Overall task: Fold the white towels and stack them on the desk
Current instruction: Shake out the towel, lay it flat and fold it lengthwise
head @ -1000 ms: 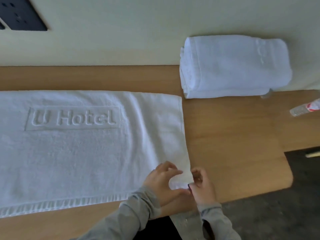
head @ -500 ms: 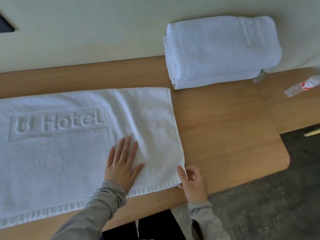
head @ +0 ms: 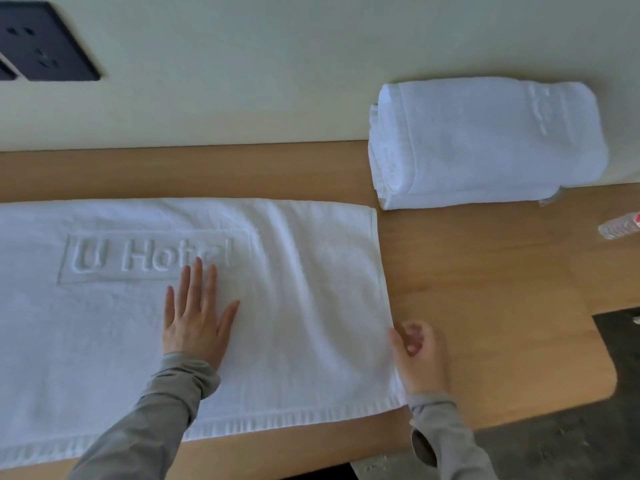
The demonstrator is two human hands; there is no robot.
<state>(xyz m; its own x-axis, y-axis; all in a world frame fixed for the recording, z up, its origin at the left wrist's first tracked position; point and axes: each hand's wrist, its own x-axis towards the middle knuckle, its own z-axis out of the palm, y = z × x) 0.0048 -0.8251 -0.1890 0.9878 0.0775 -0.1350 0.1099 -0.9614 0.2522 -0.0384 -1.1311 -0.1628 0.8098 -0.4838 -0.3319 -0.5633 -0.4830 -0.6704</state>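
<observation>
A white towel (head: 298, 306) with raised "U Hotel" lettering lies spread flat across the wooden desk (head: 485, 289). My left hand (head: 195, 317) presses flat on its middle with straight fingers, just below the lettering. My right hand (head: 417, 355) rests beside the towel's right edge near the front corner. Its thumb touches the edge and its fingers are loosely curled on the desk, with nothing held. A folded white towel (head: 485, 143) sits at the back right against the wall.
A clear plastic bottle (head: 620, 228) lies on the desk at the far right. The desk's rounded front right corner drops to dark floor (head: 616, 344). A dark wall socket plate (head: 45, 43) is at the upper left. Bare wood lies between the two towels.
Both hands let go of the towel's front right corner. My left hand moved left and up onto the towel's middle and lies flat. My right hand stayed at the right edge.
</observation>
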